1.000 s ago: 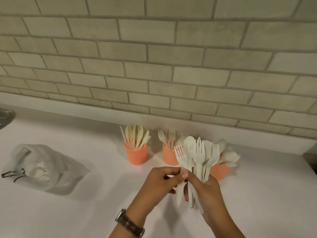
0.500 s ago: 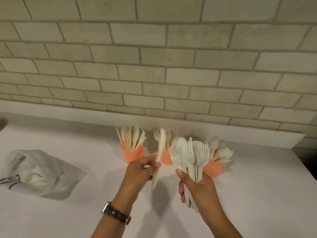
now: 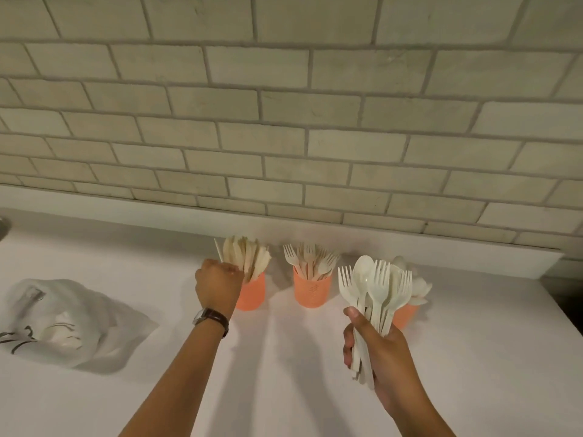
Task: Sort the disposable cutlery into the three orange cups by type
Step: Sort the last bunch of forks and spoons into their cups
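One white plastic bag (image 3: 72, 323) is seen lying on the counter (image 3: 284, 357) at the left of the frame. Three orange cups are lined up at centre. The left cup (image 3: 252, 294) is filled with knives (image 3: 249, 257), the middle cup (image 3: 312, 291) with forks (image 3: 310, 258), and the right cup (image 3: 407, 315), partly hidden, with spoons (image 3: 421, 290). The left hand (image 3: 219, 283) is held against the knives, fingers curled; whether one is gripped cannot be told. One mixed bundle (image 3: 375, 288) of forks and spoons is clutched upright in the right hand (image 3: 378, 351), lower right.

Glossy plastic cutlery (image 3: 375, 288), matt counter (image 3: 284, 357), rough tiles (image 3: 284, 99)
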`<state>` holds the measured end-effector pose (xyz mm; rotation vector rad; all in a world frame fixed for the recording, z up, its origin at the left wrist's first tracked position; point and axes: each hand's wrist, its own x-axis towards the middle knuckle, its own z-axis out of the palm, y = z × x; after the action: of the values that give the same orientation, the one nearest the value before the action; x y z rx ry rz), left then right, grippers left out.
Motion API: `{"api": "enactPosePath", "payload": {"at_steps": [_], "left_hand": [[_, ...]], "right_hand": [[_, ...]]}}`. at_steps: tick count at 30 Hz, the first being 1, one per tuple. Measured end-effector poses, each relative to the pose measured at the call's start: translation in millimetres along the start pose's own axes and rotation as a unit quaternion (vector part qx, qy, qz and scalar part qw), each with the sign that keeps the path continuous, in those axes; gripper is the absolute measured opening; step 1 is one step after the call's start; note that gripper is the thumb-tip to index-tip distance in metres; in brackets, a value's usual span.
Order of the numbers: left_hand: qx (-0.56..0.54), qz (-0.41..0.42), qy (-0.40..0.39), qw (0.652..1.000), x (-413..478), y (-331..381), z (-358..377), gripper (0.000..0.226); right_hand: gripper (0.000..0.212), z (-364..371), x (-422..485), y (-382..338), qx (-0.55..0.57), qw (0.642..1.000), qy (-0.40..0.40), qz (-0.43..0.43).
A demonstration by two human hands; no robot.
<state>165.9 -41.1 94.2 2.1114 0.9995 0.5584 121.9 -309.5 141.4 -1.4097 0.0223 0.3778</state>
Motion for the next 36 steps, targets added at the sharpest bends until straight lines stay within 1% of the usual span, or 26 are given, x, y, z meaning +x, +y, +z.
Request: {"api": "enactPosePath", "payload": {"at_steps": [2,3,5,7,8,9,10,11,12,14,15,16,18,21,24,27,29,31,33,35,36], "left_hand": [[0.065,0.001,-0.021,0.998,0.3,-4.7,6.7,0.014],[0.063,-0.006,-0.028,0.998,-1.6,-4.5,6.6,0.018],[0.03,-0.021,-0.033,0.999,-7.4,-3.2,1.5,0.032],[-0.022,-0.016,-0.01,1.0,-23.4,3.8,-8.3,0.046],[-0.072,-0.006,0.004,0.997,-35.9,10.8,-13.2,0.047],[-0.126,0.001,0.003,0.992,-52.0,21.1,-19.1,0.041],[-0.17,0.006,-0.021,0.985,-69.2,31.9,-24.1,0.029],[-0.191,0.004,-0.073,0.979,-87.4,42.6,-27.9,0.014],[-0.209,0.0,-0.146,0.967,-105.3,53.7,-31.1,0.002],[-0.236,-0.004,-0.277,0.931,-134.3,67.4,-33.2,0.009],[-0.248,-0.005,-0.319,0.915,-144.0,70.8,-32.0,0.008],[-0.259,-0.004,-0.345,0.902,-152.1,75.3,-32.5,0.006],[-0.281,0.005,-0.365,0.887,-160.5,79.4,-29.0,0.006],[-0.314,-0.001,-0.355,0.881,-162.7,84.7,-25.6,0.003],[-0.338,-0.022,-0.308,0.889,-152.4,91.5,-25.5,0.003],[-0.367,-0.03,-0.208,0.906,-119.0,96.2,-19.8,0.005],[-0.375,-0.006,-0.135,0.917,-92.0,101.4,-12.6,0.005],[-0.356,0.026,-0.081,0.931,-71.1,105.1,3.3,0.008],[-0.314,0.045,-0.053,0.947,-59.2,104.6,25.2,0.012],[-0.255,0.057,-0.047,0.964,-54.1,97.2,48.3,0.014],[-0.222,0.057,-0.062,0.971,-52.7,90.8,59.8,0.012]], "right_hand": [[0.019,-0.9,0.0,-1.6,0.014,1.0,-0.003,0.003],[0.017,-1.5,-0.2,-2.6,0.022,1.0,-0.005,0.006],[0.015,-2.9,-0.4,-3.9,0.037,0.999,-0.012,0.007],[0.013,-4.3,-0.8,-3.9,0.049,0.999,-0.012,0.0],[0.013,-4.8,-1.0,-4.0,0.054,0.998,-0.011,-0.004],[0.016,-5.3,-1.1,-3.8,0.059,0.998,-0.012,-0.007],[0.021,-5.8,-1.0,-3.6,0.062,0.998,-0.015,-0.01],[0.025,-6.1,-1.0,-3.0,0.063,0.998,-0.019,-0.011],[0.029,-6.4,-1.0,-2.4,0.064,0.998,-0.022,-0.011],[0.035,-7.1,-1.4,-1.0,0.067,0.997,-0.029,-0.011],[0.034,-7.3,-2.1,-0.5,0.065,0.997,-0.034,-0.014],[0.033,-7.5,-3.0,0.1,0.06,0.997,-0.042,-0.019],[0.035,-8.8,-5.2,0.8,0.041,0.997,-0.056,-0.028],[0.036,-11.5,-7.2,1.8,0.022,0.998,-0.055,-0.03],[0.036,-15.7,-7.5,3.1,0.036,0.999,-0.02,-0.011],[0.032,-24.8,-4.4,4.1,0.026,0.999,0.019,0.002],[0.027,-32.8,-2.0,4.3,0.034,0.999,0.041,0.01],[0.028,-39.7,-0.5,4.1,0.038,0.998,0.055,0.014],[0.03,-44.3,0.0,3.8,0.036,0.998,0.058,0.012],[0.029,-47.5,-0.5,2.8,0.042,0.998,0.053,0.009],[0.028,-49.2,-0.7,1.7,0.047,0.998,0.047,0.008]]}}
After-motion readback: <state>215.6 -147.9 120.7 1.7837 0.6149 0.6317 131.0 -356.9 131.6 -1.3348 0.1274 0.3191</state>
